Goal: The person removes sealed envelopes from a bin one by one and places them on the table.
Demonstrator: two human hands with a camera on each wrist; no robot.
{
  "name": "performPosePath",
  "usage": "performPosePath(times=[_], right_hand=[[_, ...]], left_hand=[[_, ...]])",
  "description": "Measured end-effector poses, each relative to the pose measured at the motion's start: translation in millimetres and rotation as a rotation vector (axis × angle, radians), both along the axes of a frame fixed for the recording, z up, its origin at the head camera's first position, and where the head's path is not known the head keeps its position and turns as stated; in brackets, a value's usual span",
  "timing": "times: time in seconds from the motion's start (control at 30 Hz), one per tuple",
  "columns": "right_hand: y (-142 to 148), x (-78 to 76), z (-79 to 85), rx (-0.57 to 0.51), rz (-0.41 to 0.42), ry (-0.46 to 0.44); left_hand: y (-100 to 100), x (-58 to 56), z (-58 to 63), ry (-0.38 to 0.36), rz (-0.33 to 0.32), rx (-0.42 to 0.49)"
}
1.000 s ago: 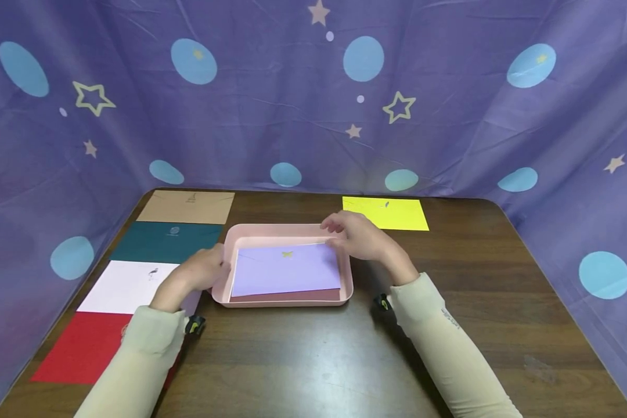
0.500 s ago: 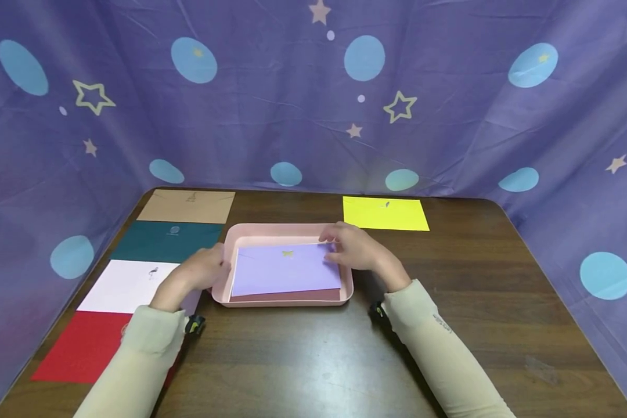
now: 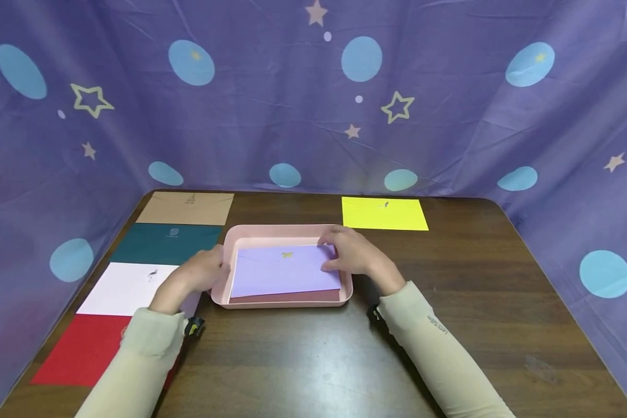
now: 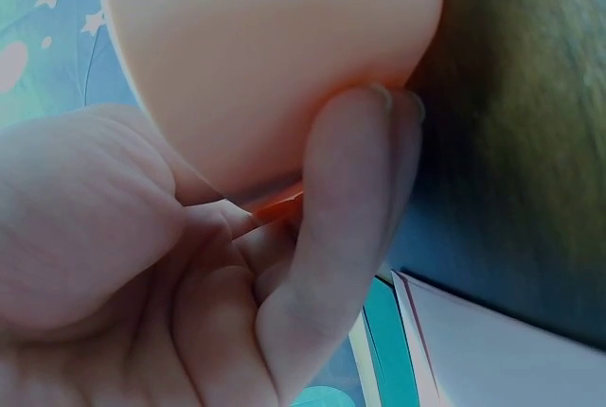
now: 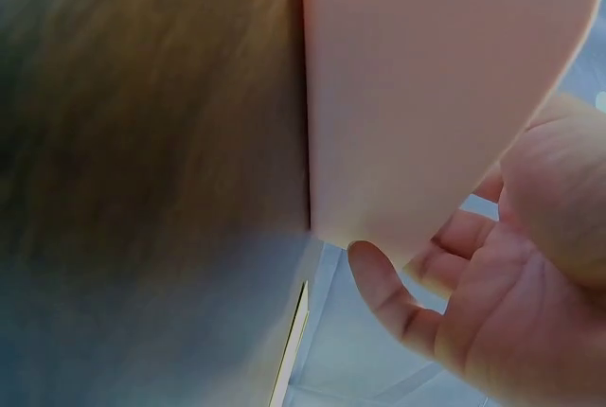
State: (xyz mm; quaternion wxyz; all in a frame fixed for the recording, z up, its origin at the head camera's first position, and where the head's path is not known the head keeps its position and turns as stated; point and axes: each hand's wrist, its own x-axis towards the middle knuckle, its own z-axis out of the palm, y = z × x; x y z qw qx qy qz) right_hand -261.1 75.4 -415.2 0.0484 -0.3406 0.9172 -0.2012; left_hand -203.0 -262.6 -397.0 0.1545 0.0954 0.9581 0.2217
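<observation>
A pink tray (image 3: 282,303) stands mid-table with a lavender envelope (image 3: 282,273) lying in it, marked by a small gold butterfly. A darker reddish sheet or envelope (image 3: 292,296) shows below its lower edge. My left hand (image 3: 195,270) grips the tray's left end. In the left wrist view, its fingers (image 4: 350,161) curl against the outer wall. My right hand (image 3: 357,252) reaches over the tray's right rim, thumb and fingers apart at the lavender envelope's right edge. The right wrist view shows one finger (image 5: 383,289) outside at the tray's corner; the fingertips inside are hidden by the wall.
Down the left side lie a tan envelope (image 3: 185,209), a dark green one (image 3: 157,244), a white one (image 3: 120,287) with a bird print, and a red one (image 3: 78,351). A yellow envelope (image 3: 385,213) lies at the back right. A purple curtain (image 3: 313,139) surrounds the table.
My right hand has shifted slightly left and down over the tray's right end, its fingers lowering to the lavender envelope's edge. The left hand, tray and envelopes stay put.
</observation>
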Motion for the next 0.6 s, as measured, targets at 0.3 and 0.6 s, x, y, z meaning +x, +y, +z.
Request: performPosePath(times=[0.3,0.6], right_hand=[[-1.6,0.2,-0.9,-0.003,0.004,-0.008],[-2.0,1.2,-1.5,-0.053,0.016,-0.038]], left_hand=[[-2.6,-1.0,-3.9,0.034,-0.008,-0.003],[-3.1,-1.4,-5.2,0.041,-0.009,-0.002]])
